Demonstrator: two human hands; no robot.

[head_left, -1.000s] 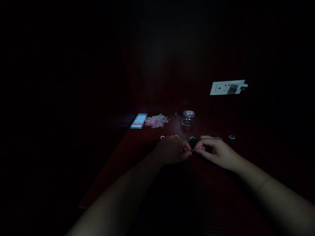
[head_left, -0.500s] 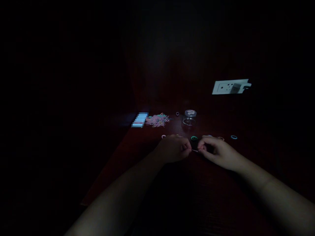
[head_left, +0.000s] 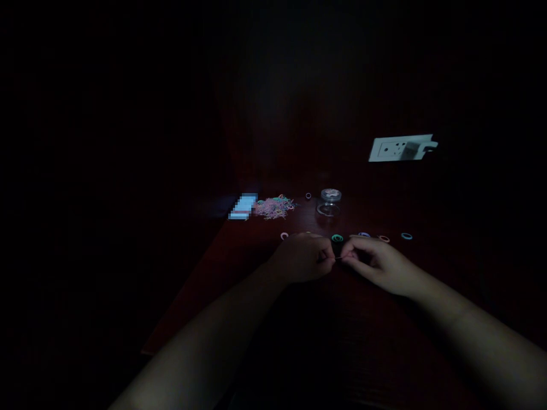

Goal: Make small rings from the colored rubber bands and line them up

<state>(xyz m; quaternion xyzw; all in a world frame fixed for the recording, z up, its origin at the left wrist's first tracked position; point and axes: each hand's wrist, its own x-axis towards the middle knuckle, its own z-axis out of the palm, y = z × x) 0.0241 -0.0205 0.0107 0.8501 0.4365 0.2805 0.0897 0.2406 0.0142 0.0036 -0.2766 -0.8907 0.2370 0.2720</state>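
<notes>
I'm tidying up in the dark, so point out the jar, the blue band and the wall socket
Jar [head_left: 331, 193]: head view, on its lid.
Blue band [head_left: 403, 235]: head view, its left rim.
Wall socket [head_left: 386, 155]: head view, its faceplate.

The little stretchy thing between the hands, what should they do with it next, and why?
Maybe ease the left hand and right hand slightly together before letting go. The thin band spans the gap between their fingertips. I can't tell how tight it is, but if it's stretched, it might flick towards the green bands just beyond.
</notes>
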